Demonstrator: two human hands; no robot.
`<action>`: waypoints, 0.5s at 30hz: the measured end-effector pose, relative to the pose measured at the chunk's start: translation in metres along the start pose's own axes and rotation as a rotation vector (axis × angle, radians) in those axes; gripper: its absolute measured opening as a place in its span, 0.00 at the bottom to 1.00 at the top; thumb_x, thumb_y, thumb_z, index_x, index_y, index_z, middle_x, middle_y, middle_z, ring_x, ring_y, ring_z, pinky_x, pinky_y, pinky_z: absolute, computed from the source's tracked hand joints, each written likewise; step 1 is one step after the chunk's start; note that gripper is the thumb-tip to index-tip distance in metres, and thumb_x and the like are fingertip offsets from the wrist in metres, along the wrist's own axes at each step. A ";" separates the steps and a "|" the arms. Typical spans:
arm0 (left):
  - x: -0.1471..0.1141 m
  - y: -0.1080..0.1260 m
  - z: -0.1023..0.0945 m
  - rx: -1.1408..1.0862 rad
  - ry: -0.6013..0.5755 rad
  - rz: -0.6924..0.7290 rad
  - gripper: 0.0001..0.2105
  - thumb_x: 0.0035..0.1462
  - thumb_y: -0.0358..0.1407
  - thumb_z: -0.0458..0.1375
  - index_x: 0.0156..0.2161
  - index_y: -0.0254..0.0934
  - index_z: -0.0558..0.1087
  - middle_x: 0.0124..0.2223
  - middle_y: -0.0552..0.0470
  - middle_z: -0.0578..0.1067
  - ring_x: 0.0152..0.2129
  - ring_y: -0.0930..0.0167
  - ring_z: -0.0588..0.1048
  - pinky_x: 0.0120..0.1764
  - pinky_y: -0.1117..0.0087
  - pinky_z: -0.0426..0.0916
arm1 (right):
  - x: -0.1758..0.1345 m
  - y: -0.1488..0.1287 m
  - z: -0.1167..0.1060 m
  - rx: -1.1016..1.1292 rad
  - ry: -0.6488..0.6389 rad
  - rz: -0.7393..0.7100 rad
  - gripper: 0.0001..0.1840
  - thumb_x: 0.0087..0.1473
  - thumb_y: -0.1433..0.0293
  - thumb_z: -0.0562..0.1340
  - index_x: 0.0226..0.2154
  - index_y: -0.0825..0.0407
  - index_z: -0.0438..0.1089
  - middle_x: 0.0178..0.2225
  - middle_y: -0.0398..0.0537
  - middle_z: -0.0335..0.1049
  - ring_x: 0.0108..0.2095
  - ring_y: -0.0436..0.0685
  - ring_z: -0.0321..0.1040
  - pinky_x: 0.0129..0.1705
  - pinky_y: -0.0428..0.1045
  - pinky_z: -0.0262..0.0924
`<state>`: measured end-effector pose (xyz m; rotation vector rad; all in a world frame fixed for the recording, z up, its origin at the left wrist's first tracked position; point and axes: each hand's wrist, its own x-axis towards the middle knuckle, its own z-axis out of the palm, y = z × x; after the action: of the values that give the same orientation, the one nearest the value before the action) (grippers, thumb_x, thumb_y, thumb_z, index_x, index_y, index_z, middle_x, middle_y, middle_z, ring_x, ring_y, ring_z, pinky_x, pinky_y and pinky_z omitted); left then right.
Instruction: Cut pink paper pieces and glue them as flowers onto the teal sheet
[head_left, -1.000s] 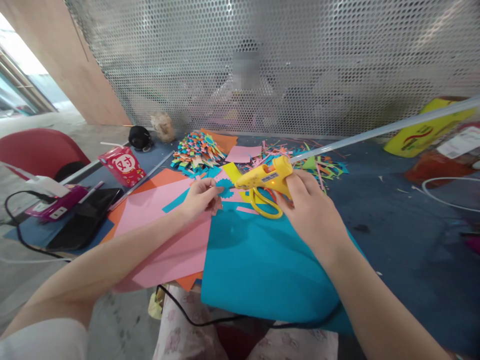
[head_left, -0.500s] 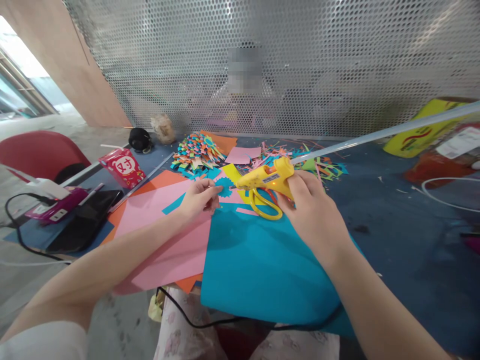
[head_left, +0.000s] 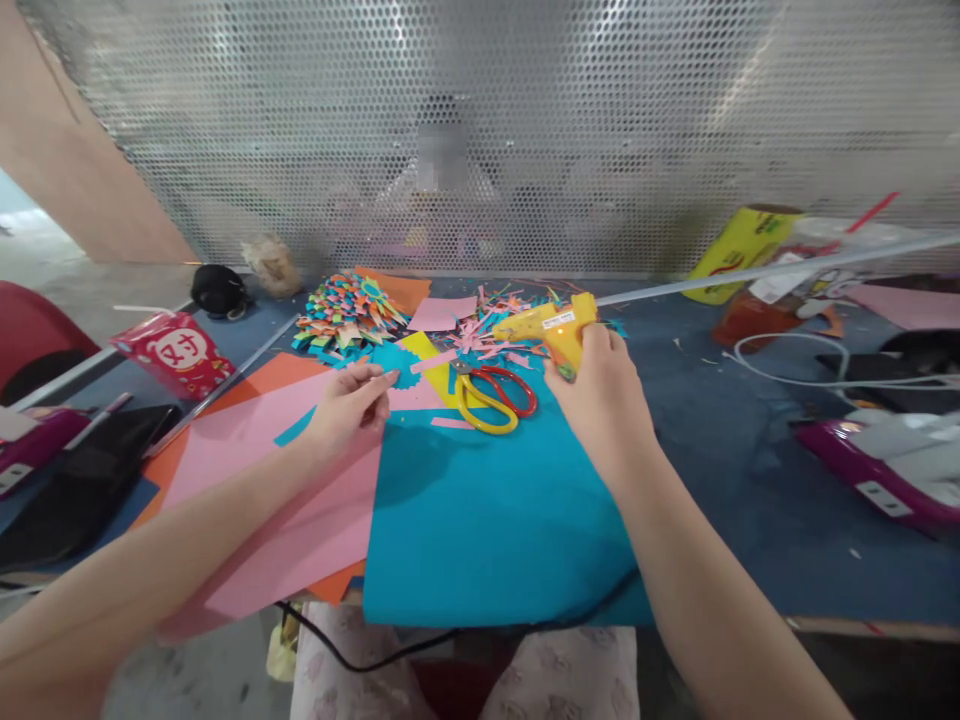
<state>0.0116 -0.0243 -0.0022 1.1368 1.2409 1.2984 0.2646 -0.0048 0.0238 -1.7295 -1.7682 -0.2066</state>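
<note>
My left hand (head_left: 352,402) has its thumb and finger pinched at the edge of a blue paper piece with a jagged rim (head_left: 403,366), above the pink sheet (head_left: 292,500). In my right hand (head_left: 609,400) is a yellow hot glue gun (head_left: 551,325), its nozzle pointing left and a long clear glue stick (head_left: 697,278) running out behind it. Between my hands lie scissors (head_left: 487,400) with one yellow and one red handle loop, on yellow paper (head_left: 427,352) and a large blue sheet (head_left: 487,530).
Behind are a heap of colourful fringed paper pieces (head_left: 352,312) and paper scraps (head_left: 499,325) by a perforated metal panel (head_left: 562,150). A red drink carton (head_left: 176,352) and black phone (head_left: 79,490) lie left. On the right are a drink bag (head_left: 757,315) and purple power strip (head_left: 877,475).
The glue gun has moved up and right, away from the blue paper piece, uncovering the scissors. My view has turned to the right. The left hand keeps its pinch.
</note>
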 end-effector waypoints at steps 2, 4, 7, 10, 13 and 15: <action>0.000 0.000 0.000 -0.012 0.002 0.007 0.15 0.43 0.41 0.64 0.23 0.36 0.62 0.12 0.61 0.65 0.07 0.81 0.59 0.12 0.78 0.48 | 0.006 0.010 -0.004 -0.078 -0.076 0.164 0.19 0.49 0.68 0.62 0.43 0.61 0.63 0.41 0.65 0.67 0.37 0.67 0.69 0.34 0.55 0.63; 0.000 0.000 0.001 -0.018 0.000 0.012 0.15 0.43 0.41 0.64 0.23 0.36 0.62 0.11 0.61 0.65 0.07 0.81 0.59 0.13 0.78 0.48 | 0.011 0.021 -0.005 -0.135 -0.187 0.319 0.25 0.50 0.64 0.61 0.46 0.66 0.63 0.42 0.70 0.67 0.41 0.70 0.69 0.39 0.57 0.63; -0.002 0.000 0.002 -0.015 -0.016 0.004 0.16 0.42 0.42 0.64 0.23 0.36 0.62 0.11 0.61 0.65 0.07 0.81 0.58 0.13 0.78 0.47 | 0.018 0.038 -0.002 -0.160 -0.345 0.451 0.27 0.53 0.59 0.56 0.45 0.65 0.68 0.43 0.72 0.68 0.44 0.71 0.69 0.40 0.57 0.62; -0.003 -0.001 0.003 -0.028 -0.032 0.010 0.16 0.42 0.42 0.65 0.23 0.36 0.62 0.11 0.61 0.65 0.07 0.81 0.58 0.13 0.77 0.47 | 0.023 0.052 0.005 -0.156 -0.398 0.493 0.23 0.53 0.61 0.55 0.42 0.62 0.72 0.40 0.68 0.71 0.44 0.71 0.69 0.41 0.56 0.62; -0.004 -0.002 0.004 -0.051 -0.054 0.024 0.16 0.42 0.42 0.65 0.24 0.36 0.63 0.11 0.61 0.64 0.06 0.81 0.58 0.13 0.77 0.47 | 0.025 0.061 0.009 -0.155 -0.375 0.535 0.27 0.54 0.60 0.53 0.46 0.64 0.70 0.42 0.71 0.70 0.45 0.71 0.68 0.41 0.57 0.62; -0.004 -0.002 0.004 -0.054 -0.062 0.015 0.16 0.40 0.43 0.66 0.24 0.37 0.63 0.11 0.62 0.64 0.06 0.80 0.58 0.13 0.77 0.46 | 0.023 0.064 0.013 -0.134 -0.346 0.515 0.29 0.55 0.60 0.51 0.48 0.65 0.69 0.42 0.73 0.69 0.45 0.71 0.68 0.41 0.57 0.61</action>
<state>0.0160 -0.0276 -0.0041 1.1406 1.1476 1.2909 0.3222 0.0290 0.0061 -2.3641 -1.4874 0.2131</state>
